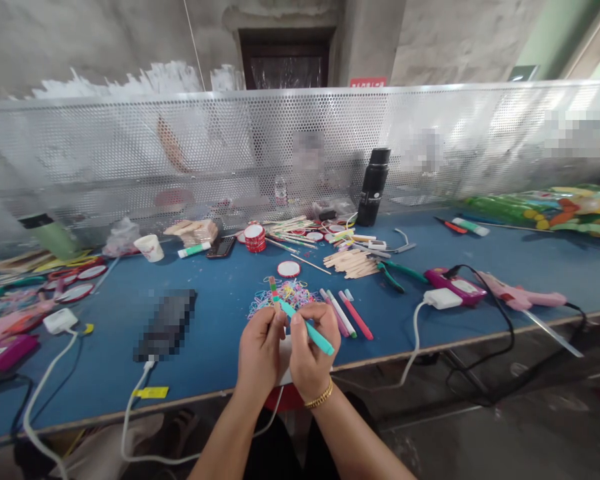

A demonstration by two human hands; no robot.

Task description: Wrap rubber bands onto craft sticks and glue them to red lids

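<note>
Hands are seen close together at lower centre, above the near edge of the blue table [220, 267]. Craft stick [273, 290] is pinched upright in left hand [260, 357] fingertips, seemingly steadied to meet the tip. Teal marker [310, 330] is gripped pen-fashion by curled right hand [310, 363] fingers. Rubber bands [300, 293] are heaped just behind.

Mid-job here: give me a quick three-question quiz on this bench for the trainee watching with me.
1. True or false: the right hand holds a teal marker.
2. The left hand pinches: A) a thin coloured stick, B) a phone, C) a cup.
3. What colour is the glue gun lying at far right?
Key: 1 true; 2 A; 3 pink.
</note>
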